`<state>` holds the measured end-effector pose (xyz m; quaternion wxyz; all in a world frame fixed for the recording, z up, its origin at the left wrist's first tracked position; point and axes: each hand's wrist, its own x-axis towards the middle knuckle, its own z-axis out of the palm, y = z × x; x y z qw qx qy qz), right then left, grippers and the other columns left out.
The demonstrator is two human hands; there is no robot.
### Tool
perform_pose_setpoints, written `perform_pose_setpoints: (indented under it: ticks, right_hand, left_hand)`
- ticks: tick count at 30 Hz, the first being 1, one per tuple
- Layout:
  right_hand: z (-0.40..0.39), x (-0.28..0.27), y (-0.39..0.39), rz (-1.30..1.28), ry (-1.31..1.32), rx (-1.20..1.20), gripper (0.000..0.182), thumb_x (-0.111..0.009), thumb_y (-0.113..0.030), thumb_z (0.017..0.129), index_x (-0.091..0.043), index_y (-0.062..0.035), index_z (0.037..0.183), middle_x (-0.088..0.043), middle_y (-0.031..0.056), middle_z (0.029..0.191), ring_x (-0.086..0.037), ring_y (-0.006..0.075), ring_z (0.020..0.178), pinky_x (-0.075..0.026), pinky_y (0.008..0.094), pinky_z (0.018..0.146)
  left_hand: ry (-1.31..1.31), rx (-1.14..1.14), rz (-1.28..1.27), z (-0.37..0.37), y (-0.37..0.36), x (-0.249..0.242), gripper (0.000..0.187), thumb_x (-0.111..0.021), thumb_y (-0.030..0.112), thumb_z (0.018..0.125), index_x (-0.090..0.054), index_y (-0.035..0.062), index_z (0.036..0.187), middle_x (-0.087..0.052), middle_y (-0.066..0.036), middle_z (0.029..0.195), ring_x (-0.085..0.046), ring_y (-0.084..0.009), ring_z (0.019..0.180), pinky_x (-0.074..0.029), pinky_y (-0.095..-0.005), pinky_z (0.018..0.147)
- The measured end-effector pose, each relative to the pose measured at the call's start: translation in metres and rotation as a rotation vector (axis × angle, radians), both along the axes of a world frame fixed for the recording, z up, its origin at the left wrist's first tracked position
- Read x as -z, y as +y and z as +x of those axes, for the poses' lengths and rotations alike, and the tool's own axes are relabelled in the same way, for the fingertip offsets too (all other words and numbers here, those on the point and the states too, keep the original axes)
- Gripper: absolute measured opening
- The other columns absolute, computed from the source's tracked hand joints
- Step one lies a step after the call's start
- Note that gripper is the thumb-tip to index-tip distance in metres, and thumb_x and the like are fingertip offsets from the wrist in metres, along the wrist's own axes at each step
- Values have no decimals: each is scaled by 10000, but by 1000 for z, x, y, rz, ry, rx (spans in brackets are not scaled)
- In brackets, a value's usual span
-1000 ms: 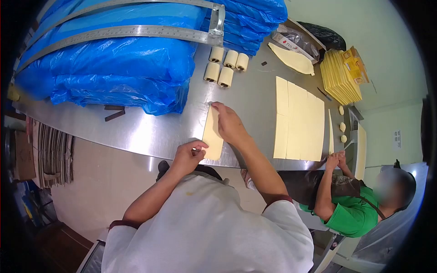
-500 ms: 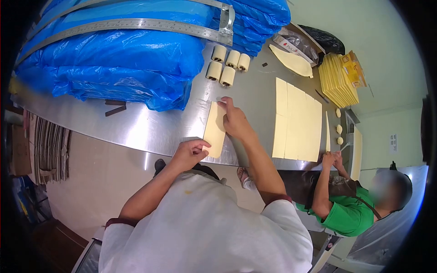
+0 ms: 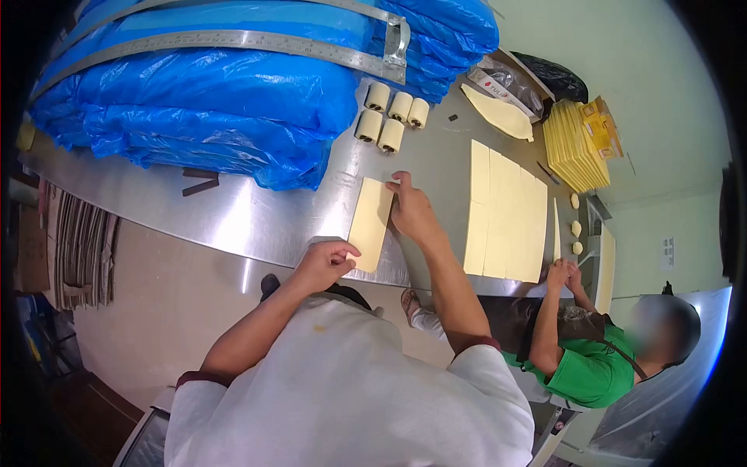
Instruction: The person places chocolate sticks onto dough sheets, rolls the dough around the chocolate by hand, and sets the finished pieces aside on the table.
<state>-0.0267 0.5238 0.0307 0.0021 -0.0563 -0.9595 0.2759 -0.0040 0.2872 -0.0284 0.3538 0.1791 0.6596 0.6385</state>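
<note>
A pale yellow rectangle of dough [image 3: 369, 229] lies on the metal table near its front edge. At its lower left corner, the thumb and fingers of my left hand [image 3: 325, 263] pinch the edge. My right hand [image 3: 414, 212] is at the upper right corner, thumb and index finger closed on the dough's edge. Beyond the dough stand several rolled dough pieces [image 3: 369, 126] with dark filling at their ends. To the right lies a larger dough sheet [image 3: 507, 214] cut into rectangles. Dark brown sticks [image 3: 201, 187] rest on the table at the left.
Blue plastic-wrapped stacks [image 3: 202, 101] fill the table's left and back, with a metal ruler [image 3: 257, 39] across them. A dough offcut [image 3: 498, 111], an open box [image 3: 510, 84] and a yellow stack [image 3: 574, 148] stand behind. At right, a co-worker in green [image 3: 587, 373] handles a dough strip [image 3: 556, 229].
My right hand has shifted slightly down and right along the dough's edge. The dough lies flatter and straighter. My left hand stays at the lower left corner. The view has shifted slightly.
</note>
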Motion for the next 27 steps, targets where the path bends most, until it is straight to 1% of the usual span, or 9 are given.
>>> perform_pose_setpoints:
  ticks: [4,7,10,13,16,19,22,25,27]
  right_hand:
    - [-15,14,-16,87,-49,-66,533,-462,119,742,-399,8,1259,-655,285,1227,-643,491,1032,-490,533,928]
    - [-17,13,-12,69,63,-115,484,-483,106,767,-391,42,1238,-683,315,1060,-659,496,971,-503,540,895]
    - [-24,11,-18,59,137,-145,487,-481,108,762,-390,34,1235,-687,309,1029,-658,498,968,-504,543,889]
    - [-28,21,-25,73,47,-137,481,-477,108,761,-400,21,1228,-684,315,1046,-659,496,966,-505,542,883]
    - [-24,0,-15,-15,16,-49,515,-424,129,742,-408,14,1243,-660,297,1196,-624,499,1071,-487,530,938]
    - [-13,12,-10,25,-40,-39,519,-424,129,737,-408,15,1243,-665,296,1183,-626,502,1058,-491,530,931]
    - [-14,4,-5,-4,-19,-29,522,-424,127,735,-411,12,1244,-672,294,1166,-633,499,1044,-494,526,931]
    - [-7,11,0,26,19,-16,520,-425,123,744,-411,2,1250,-677,288,1161,-638,498,1034,-497,518,936]
    - [-3,15,5,2,-17,-5,524,-484,92,761,-400,-6,1269,-668,280,1201,-645,483,1030,-486,513,955]
  left_hand:
    - [5,-13,43,0,1,10,169,-716,30,882,-713,13,1050,-497,51,694,-454,-29,609,-403,-229,564]
    - [15,-13,25,0,1,12,169,-718,32,882,-712,11,1050,-496,52,692,-450,-30,606,-402,-231,563]
    - [31,19,12,-2,-2,4,155,-704,3,908,-703,-2,1062,-502,67,718,-458,-10,647,-376,-205,577]
    - [26,-3,32,1,-1,9,157,-704,3,909,-702,-2,1066,-509,64,730,-460,-10,652,-383,-202,586]
    - [24,-19,51,1,-1,14,172,-725,48,882,-713,11,1050,-565,38,706,-510,-35,628,-433,-235,581]
    - [3,-33,56,1,-1,17,174,-730,54,883,-713,9,1049,-606,25,731,-524,-36,639,-438,-235,590]
    - [18,-13,-1,0,-3,12,183,-732,67,890,-718,16,1065,-680,-12,816,-580,-46,694,-477,-232,633]
    - [37,-62,59,3,-6,19,201,-732,87,900,-724,40,1095,-732,-60,925,-648,-69,786,-523,-234,713]
    - [10,-86,78,7,-12,20,218,-734,102,903,-726,68,1119,-731,-62,889,-666,-81,803,-531,-234,751]
